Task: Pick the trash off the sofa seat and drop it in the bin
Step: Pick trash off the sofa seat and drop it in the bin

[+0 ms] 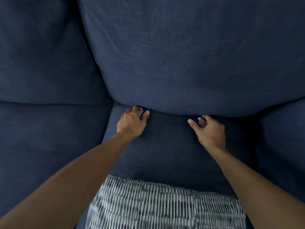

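Trash shows as two small pale, crumpled scraps at the back of the navy sofa seat (pixel 166 146), where the seat meets the plump back cushion (pixel 189 63). One scrap (pixel 140 111) sits between the thumb and curled fingers (pixel 146 114) of the left hand (pixel 131 122), pinched there. The other scrap (pixel 201 121) lies within the right hand (pixel 210 133), fingers bent loosely around it, thumb spread; whether they grip it is unclear. Woven, matte fabric covers the sofa. A striped black-and-white cushion (pixel 165 205) lies nearest.
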Motion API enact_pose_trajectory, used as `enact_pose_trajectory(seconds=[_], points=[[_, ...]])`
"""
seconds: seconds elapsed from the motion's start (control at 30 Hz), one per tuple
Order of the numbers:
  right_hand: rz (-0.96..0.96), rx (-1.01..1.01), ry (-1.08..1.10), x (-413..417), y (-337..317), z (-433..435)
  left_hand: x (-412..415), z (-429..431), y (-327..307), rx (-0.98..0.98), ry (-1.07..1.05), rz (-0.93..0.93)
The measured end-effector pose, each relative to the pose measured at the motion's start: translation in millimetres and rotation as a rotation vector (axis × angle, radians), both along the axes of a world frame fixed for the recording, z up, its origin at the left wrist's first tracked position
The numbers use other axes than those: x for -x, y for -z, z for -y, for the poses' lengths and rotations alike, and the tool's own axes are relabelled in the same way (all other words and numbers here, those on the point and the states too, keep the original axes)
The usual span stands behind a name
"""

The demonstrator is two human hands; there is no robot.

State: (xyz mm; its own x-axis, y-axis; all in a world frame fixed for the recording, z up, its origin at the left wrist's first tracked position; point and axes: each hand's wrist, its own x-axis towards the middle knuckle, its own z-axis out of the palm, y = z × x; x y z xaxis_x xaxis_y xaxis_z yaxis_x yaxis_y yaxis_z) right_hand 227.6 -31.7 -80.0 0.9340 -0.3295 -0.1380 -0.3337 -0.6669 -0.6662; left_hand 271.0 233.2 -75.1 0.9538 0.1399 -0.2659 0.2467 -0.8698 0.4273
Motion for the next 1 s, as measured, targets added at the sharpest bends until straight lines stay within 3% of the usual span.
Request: enact_pose_trajectory(seconds=[0.17, 0.5, 1.0], points=[[0.167, 0.035, -0.018, -1.9, 12.9, 1.8, -3.7, 1.8, 18.0, -0.007, -0.020, 0.196], [0.167, 0.040, -0.033, 16.5, -30.9, 9.3, 18.2, -8.2, -19.9, 0.161, 0.018, 0.328], [0.360, 0.068, 0.063, 120.6, -218.0, 7.2, 88.1, -23.9, -210.3, 0.276, 0.256, 0.467]])
